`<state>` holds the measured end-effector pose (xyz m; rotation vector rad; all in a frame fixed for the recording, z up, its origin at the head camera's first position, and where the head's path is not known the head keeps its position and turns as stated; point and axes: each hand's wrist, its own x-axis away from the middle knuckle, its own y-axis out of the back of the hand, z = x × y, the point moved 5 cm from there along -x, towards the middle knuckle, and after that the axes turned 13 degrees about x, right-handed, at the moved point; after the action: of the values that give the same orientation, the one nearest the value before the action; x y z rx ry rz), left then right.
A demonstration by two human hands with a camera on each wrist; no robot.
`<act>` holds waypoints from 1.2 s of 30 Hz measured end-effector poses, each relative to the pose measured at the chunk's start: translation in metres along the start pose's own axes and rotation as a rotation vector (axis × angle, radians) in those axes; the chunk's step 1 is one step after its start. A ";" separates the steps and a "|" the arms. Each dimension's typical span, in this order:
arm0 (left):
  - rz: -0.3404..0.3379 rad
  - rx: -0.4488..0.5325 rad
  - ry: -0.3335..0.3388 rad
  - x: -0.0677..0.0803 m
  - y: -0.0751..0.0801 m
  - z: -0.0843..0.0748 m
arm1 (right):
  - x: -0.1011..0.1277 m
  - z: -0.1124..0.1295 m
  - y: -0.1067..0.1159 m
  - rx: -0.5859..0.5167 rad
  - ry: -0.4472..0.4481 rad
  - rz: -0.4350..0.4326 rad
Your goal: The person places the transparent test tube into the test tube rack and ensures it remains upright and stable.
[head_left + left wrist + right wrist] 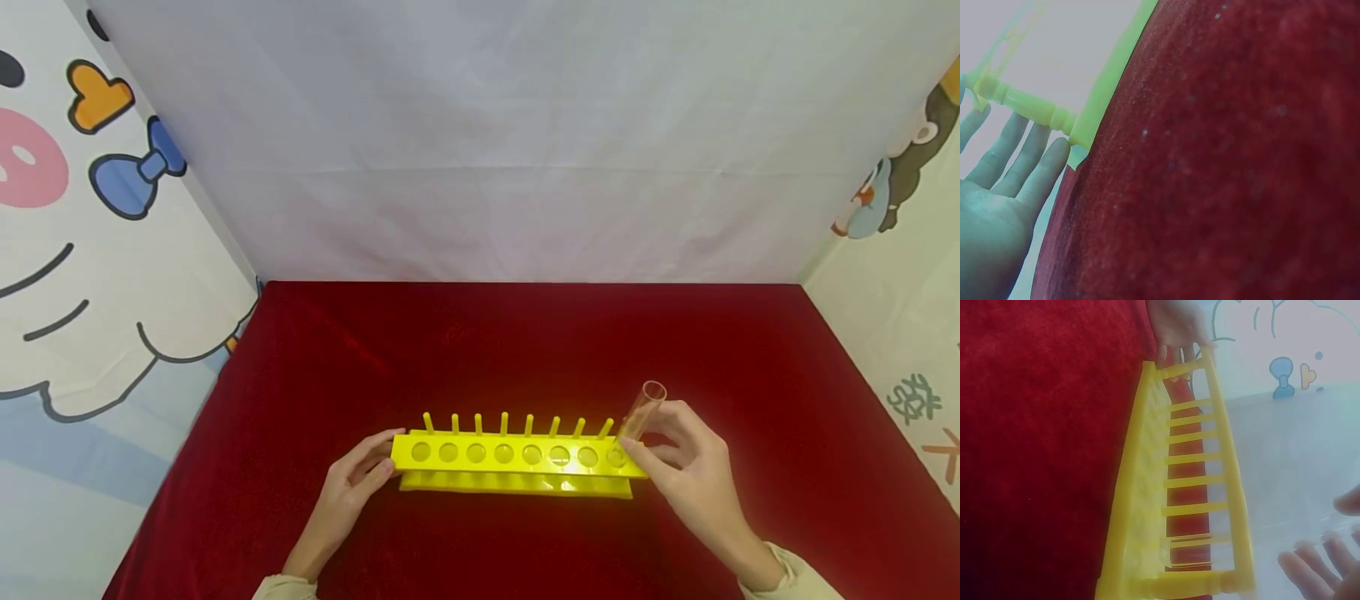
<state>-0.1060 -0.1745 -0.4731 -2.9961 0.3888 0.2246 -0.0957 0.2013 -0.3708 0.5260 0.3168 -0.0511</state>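
A yellow test tube rack (517, 458) with several holes and pegs lies across the red cloth. My left hand (377, 463) rests against its left end, and the left wrist view shows the fingers (1035, 164) straight and touching the rack's end post (1030, 106). My right hand (651, 446) pinches a clear test tube (645, 410) that leans to the right, with its lower end in the rack's rightmost hole. In the right wrist view the rack (1147, 506) runs away from me. The tube's bottom (1175, 557) shows between the rack's bars, and my right fingertips (1310, 572) sit at the lower right.
The red cloth (525, 342) covers the table out to the white backdrop (495, 150). Cartoon-printed panels stand at the left (90, 250) and right (907, 250). All other holes in the rack hold no tube.
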 end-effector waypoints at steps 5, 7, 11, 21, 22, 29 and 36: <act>0.008 0.005 -0.004 0.000 0.000 -0.001 | 0.002 -0.002 -0.002 0.009 0.008 0.002; 0.005 0.006 -0.006 0.000 0.000 -0.001 | 0.003 -0.002 -0.003 0.012 0.011 -0.009; -0.007 0.009 -0.009 0.000 -0.001 -0.001 | 0.005 -0.003 -0.004 0.016 0.019 -0.034; -0.015 0.004 -0.009 0.000 -0.001 -0.001 | 0.007 -0.008 -0.006 0.020 -0.016 -0.042; -0.015 0.004 -0.008 0.000 -0.001 -0.001 | 0.007 -0.008 -0.006 0.021 -0.020 -0.042; -0.018 -0.002 -0.008 0.000 0.000 0.000 | 0.007 -0.010 -0.006 0.026 -0.009 -0.044; -0.022 0.000 0.003 0.000 0.000 0.001 | 0.008 -0.013 -0.008 0.033 -0.011 -0.047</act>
<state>-0.1059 -0.1749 -0.4740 -2.9994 0.3557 0.2174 -0.0925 0.2014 -0.3874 0.5509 0.3181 -0.1048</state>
